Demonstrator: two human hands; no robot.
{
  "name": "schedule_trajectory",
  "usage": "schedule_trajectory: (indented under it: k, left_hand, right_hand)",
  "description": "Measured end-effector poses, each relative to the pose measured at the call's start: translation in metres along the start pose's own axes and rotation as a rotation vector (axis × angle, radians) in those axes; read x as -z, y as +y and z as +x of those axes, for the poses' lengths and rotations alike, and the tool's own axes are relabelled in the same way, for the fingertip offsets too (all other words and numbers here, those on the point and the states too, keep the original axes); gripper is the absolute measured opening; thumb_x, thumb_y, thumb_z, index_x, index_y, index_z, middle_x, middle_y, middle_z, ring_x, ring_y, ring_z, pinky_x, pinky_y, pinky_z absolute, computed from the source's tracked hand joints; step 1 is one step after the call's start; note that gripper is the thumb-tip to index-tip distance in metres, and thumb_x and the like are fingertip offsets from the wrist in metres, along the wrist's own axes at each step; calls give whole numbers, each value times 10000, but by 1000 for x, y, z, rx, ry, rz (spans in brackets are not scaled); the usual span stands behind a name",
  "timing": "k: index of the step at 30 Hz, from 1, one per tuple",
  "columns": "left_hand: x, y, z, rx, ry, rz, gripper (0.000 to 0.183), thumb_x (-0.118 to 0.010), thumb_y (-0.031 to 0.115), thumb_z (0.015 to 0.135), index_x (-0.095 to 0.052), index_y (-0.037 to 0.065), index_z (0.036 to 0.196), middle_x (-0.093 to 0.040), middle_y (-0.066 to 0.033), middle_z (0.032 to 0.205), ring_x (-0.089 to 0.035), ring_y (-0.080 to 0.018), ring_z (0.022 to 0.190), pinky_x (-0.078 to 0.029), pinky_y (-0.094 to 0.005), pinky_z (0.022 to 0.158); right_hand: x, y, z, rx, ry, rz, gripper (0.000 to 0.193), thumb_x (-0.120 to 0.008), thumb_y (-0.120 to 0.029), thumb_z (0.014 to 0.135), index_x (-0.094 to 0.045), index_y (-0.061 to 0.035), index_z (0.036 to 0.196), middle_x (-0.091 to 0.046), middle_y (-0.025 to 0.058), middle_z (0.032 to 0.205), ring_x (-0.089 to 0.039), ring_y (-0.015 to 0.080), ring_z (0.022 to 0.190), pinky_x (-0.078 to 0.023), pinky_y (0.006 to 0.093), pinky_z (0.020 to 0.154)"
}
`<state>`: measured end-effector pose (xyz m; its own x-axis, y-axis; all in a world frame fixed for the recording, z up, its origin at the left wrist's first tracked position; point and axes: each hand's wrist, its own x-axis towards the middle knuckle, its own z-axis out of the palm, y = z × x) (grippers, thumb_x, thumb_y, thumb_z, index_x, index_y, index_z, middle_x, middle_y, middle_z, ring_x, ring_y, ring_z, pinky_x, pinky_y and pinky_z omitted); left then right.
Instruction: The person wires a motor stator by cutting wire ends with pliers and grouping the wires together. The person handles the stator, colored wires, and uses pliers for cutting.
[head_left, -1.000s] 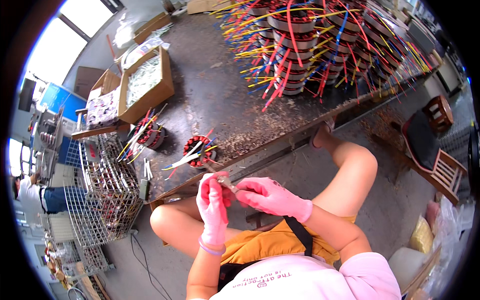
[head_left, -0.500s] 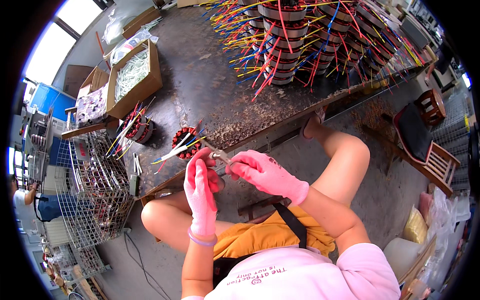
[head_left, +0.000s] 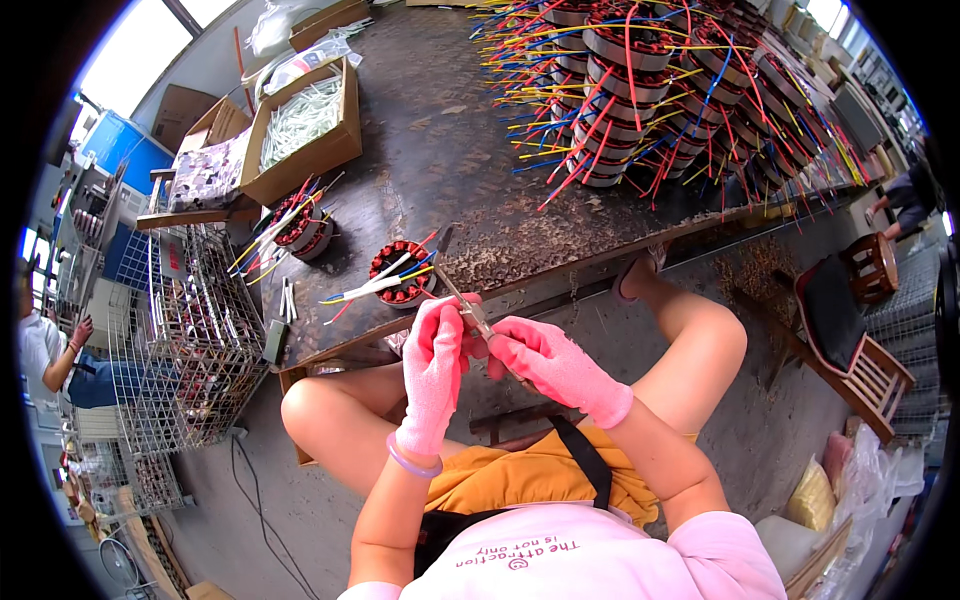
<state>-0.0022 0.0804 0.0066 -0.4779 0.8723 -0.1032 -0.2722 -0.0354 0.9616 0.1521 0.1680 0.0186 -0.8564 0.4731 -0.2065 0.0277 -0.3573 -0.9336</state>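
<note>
Both my hands wear pink gloves and meet in front of the table edge. My right hand (head_left: 545,362) is closed round the lower end of a slim metal tool (head_left: 480,322) that looks like scissors, its narrow end pointing up toward the table. My left hand (head_left: 437,350) has its fingers bent against the tool's middle; whatever else they pinch is hidden. Just beyond lies a ring-shaped motor stator (head_left: 412,292) with red windings, white sleeves and coloured leads. Left of it sits another wired stator (head_left: 305,238).
Stacked stators (head_left: 615,110) with protruding leads fill the table's far right. A cardboard box (head_left: 345,135) of white tubes stands at the far left, above a wire cage (head_left: 205,370). A small green block (head_left: 277,340) lies at the left edge. A chair (head_left: 835,310) is at right.
My view has shifted, so the table things sit farther right and lower. My left hand's fingers, straighter before, are now curled in against the tool; the right hand keeps its hold.
</note>
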Motion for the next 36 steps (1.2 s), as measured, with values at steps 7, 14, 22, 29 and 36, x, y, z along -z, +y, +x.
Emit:
schedule_trajectory:
  k: [7,14,22,29,36]
  left_hand:
    - [8,-36,-4,38,-48,-305,364,-488,395,1072,-592,54,1149,-572,25,810,-418,-38,600,-350,-202,549]
    - [-12,-50,-1,308,147,-684,350,-552,424,1040,-626,86,987,-488,62,668,-362,-22,520,-347,-186,537]
    - [5,-78,2,343,-28,-649,473,-459,504,1060,-592,64,946,-571,-2,799,-528,-110,706,-440,-257,674]
    - [28,3,-5,124,13,-20,265,-547,272,1053,-629,59,1187,-602,11,916,-523,-58,697,-422,-202,580]
    - [208,75,-1,-474,740,1101,230,-641,195,990,-684,-7,1090,-627,-84,1038,-606,-193,951,-488,-315,861]
  right_hand:
    - [-7,-6,-3,-109,-120,35,282,-487,-305,1070,-634,-67,1096,-556,-36,690,-419,24,567,-334,201,551]
    - [-19,28,-3,22,-77,240,424,-525,-438,1050,-669,-45,1124,-507,-58,613,-423,27,562,-307,192,586]
    - [-17,31,-7,2,-35,224,435,-525,-448,1047,-668,-42,1114,-493,-56,601,-415,24,552,-297,193,564]
    - [-14,12,-13,-81,50,133,431,-506,-433,1055,-644,-27,1100,-542,-15,592,-423,38,509,-289,199,497]
    - [-8,16,-3,-61,50,51,359,-521,-352,1066,-601,-25,1193,-574,-27,779,-450,32,649,-333,194,553]
